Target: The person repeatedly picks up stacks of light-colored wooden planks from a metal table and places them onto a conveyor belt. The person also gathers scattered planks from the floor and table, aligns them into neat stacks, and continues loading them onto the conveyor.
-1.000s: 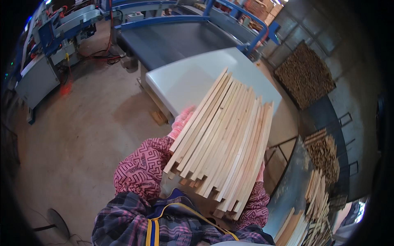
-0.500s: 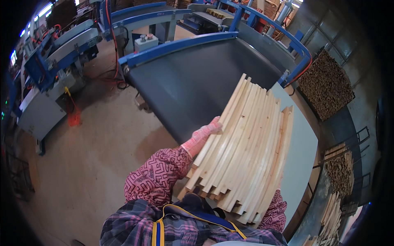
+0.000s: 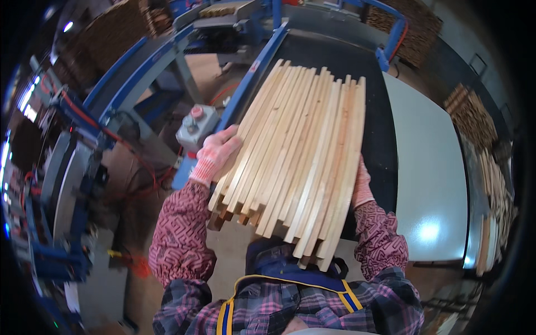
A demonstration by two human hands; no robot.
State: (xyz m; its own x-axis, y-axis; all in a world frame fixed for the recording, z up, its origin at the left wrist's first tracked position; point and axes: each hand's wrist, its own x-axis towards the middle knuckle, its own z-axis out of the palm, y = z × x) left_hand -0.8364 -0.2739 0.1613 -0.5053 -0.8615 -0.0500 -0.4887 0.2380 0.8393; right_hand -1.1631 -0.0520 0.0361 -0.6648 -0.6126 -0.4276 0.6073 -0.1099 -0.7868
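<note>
Sticks (image 3: 296,151) between control box (image 3: 201,129) left, tabletop (image 3: 427,162) right

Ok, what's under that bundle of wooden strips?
Black belt shows past its far end and right side; lower strip ends poke out at the near end. The bundle hides the rest.

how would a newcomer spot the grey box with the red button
Find the wide black conveyor belt with a blue metal rail along its left edge. Just outside that rail, near the left hand in a pink knitted glove, sits a small grey box. Its rounded red button on top sets it apart from the blue machine frames nearby.
</note>
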